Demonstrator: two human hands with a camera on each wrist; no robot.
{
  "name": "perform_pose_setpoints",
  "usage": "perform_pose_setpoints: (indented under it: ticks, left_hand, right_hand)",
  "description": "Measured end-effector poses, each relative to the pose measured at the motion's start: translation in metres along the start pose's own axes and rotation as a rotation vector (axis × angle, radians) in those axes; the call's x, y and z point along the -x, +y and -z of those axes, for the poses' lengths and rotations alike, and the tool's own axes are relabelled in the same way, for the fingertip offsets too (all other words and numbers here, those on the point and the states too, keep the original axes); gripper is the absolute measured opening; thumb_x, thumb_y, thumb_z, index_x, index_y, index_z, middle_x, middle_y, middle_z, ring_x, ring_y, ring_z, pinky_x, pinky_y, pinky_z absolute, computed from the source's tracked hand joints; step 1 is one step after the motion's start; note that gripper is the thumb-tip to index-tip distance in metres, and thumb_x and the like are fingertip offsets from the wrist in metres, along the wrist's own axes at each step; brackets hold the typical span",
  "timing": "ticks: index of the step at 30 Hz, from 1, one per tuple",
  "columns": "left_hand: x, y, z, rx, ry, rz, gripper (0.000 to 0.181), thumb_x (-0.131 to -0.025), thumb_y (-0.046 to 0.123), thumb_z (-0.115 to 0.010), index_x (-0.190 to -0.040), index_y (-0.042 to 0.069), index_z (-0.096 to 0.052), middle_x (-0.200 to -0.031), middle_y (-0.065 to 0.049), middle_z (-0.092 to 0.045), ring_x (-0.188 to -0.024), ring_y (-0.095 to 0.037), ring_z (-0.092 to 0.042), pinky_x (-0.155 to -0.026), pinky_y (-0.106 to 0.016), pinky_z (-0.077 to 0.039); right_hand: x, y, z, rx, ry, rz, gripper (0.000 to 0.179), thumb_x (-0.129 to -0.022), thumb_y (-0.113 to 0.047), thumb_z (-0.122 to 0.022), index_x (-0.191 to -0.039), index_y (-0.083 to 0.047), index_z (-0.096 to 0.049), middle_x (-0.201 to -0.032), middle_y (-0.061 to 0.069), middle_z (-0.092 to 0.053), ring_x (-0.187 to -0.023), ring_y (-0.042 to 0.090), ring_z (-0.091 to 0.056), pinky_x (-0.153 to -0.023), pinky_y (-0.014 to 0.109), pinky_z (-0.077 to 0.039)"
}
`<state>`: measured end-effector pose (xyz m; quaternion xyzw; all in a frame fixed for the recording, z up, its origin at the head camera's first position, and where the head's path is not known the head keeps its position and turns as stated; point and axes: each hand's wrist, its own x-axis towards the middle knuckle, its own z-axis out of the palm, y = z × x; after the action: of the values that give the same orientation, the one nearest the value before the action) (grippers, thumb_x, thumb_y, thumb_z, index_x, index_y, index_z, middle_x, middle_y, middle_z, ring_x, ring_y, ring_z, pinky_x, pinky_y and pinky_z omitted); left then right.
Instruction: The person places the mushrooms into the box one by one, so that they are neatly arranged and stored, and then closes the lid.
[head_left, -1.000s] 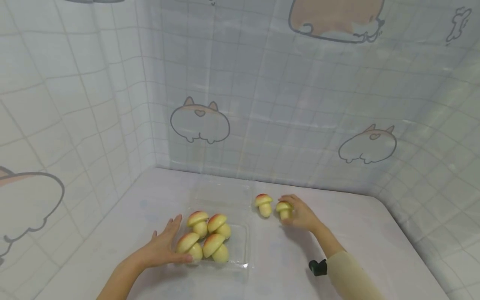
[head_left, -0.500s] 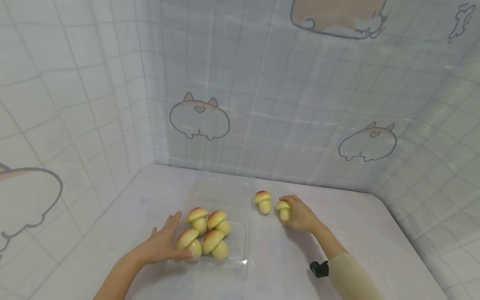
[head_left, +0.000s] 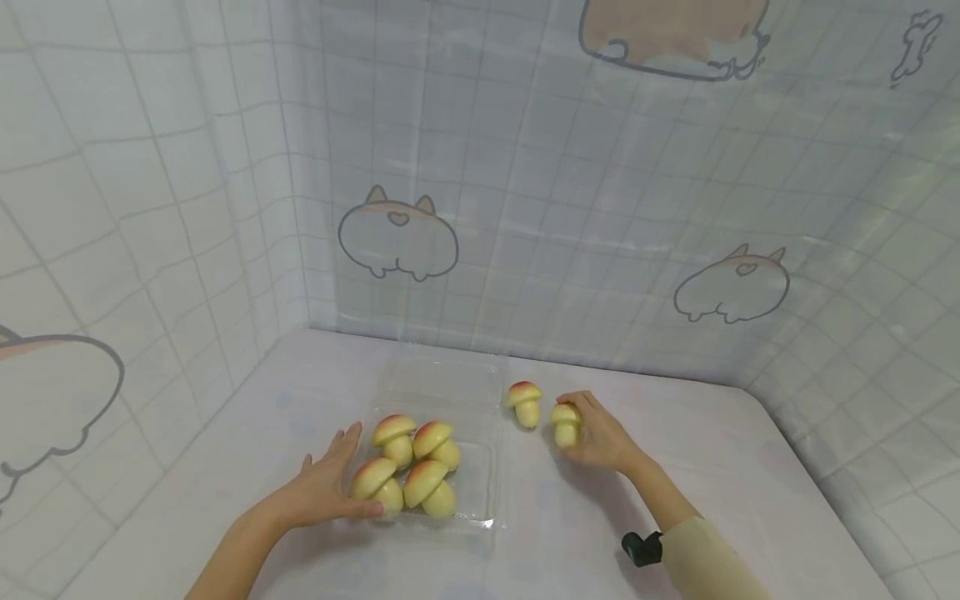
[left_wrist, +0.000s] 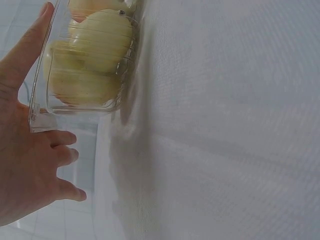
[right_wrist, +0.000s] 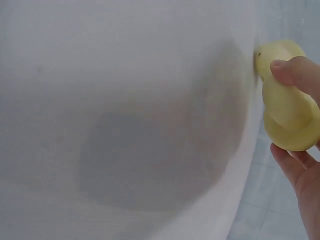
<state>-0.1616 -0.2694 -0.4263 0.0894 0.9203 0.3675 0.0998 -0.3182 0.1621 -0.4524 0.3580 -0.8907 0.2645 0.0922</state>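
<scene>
My right hand (head_left: 600, 435) grips a yellow toy mushroom (head_left: 566, 425), thumb on its stem and fingers round its cap in the right wrist view. Just left of it, another mushroom with a red-tinged cap (head_left: 525, 405) lies on the table. A clear plastic box (head_left: 480, 483) holds several more such mushrooms (head_left: 430, 490) in its left part. At the box's left front corner rests my left hand (head_left: 318, 492), fingers spread and fairly straight. Its thumb (left_wrist: 31, 47) lies along the rim in the left wrist view.
The box's clear lid (head_left: 446, 379) is laid back behind it. A dark green object (head_left: 642, 550) shows beside the right sleeve (head_left: 708, 558). White gridded curtains (head_left: 510, 208) with cartoon animals enclose the pale table (head_left: 757, 475) at the back and sides.
The right hand has drawn its mushroom slightly toward the front, away from the mushroom beside it. The left hand stays at the box corner. The head view has shifted a little.
</scene>
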Motion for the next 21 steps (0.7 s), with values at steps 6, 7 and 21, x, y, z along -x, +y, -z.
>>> perform_pose_setpoints:
  ticks: [6,7,21]
  left_hand:
    - [-0.001,-0.001,0.000,0.002,-0.002,-0.004,0.123,-0.073,0.044,-0.081,-0.149,-0.010,-0.001,-0.155,-0.032,-0.002,-0.140,-0.051,0.003,-0.096,-0.078,0.006]
    - [-0.001,-0.001,0.000,0.003,-0.004,-0.003,0.123,-0.073,0.044,-0.081,-0.149,-0.010,-0.001,-0.155,-0.032,-0.002,-0.140,-0.051,0.003,-0.096,-0.078,0.005]
    - [0.000,0.000,0.000,0.004,0.002,0.001,0.123,-0.073,0.044,-0.081,-0.149,-0.011,-0.001,-0.154,-0.032,-0.003,-0.140,-0.051,0.003,-0.096,-0.078,0.006]
  right_hand:
    - [-0.007,-0.012,0.008,-0.018,0.003,0.023,0.072,-0.063,-0.012,-0.085,-0.126,-0.008,-0.051,-0.121,0.005,-0.051,-0.102,0.018,-0.055,-0.084,0.040,-0.051]
    - [-0.008,-0.015,0.010,-0.022,0.004,0.025,0.072,-0.063,-0.012,-0.086,-0.126,-0.008,-0.051,-0.121,0.005,-0.050,-0.103,0.018,-0.055,-0.085,0.040,-0.051]
    - [-0.028,-0.054,0.020,-0.100,0.060,0.158,0.079,-0.059,-0.004,-0.089,-0.127,-0.007,-0.050,-0.125,0.003,-0.049,-0.110,0.017,-0.053,-0.092,0.039,-0.049]
